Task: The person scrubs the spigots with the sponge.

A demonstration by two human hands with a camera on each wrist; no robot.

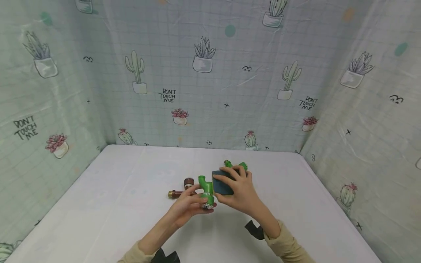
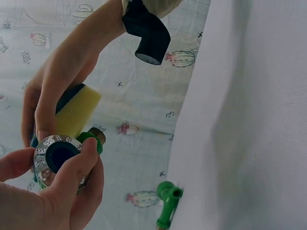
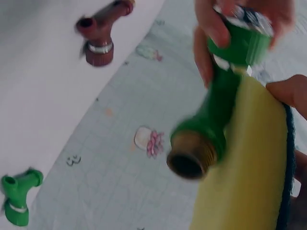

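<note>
My left hand (image 1: 188, 207) grips a green tap (image 1: 207, 189) by its ribbed collar. The tap has a brass threaded end, plain in the right wrist view, and a silvery end face around a dark centre. In my right hand (image 1: 242, 190) is a sponge (image 1: 222, 183) with a dark scouring side and a yellow foam side (image 3: 247, 158). Fingers and thumb pinch it at its edges. The yellow foam lies right alongside the tap's green body (image 3: 223, 98); from the right wrist view I cannot tell how firmly they touch.
A dark red tap (image 1: 188, 181) with a brass end lies on the white table (image 1: 131, 204) behind my left hand. Another green tap (image 1: 227, 163) lies beyond my right hand, partly hidden by it. Patterned cloth (image 1: 204, 87) walls the back and both sides.
</note>
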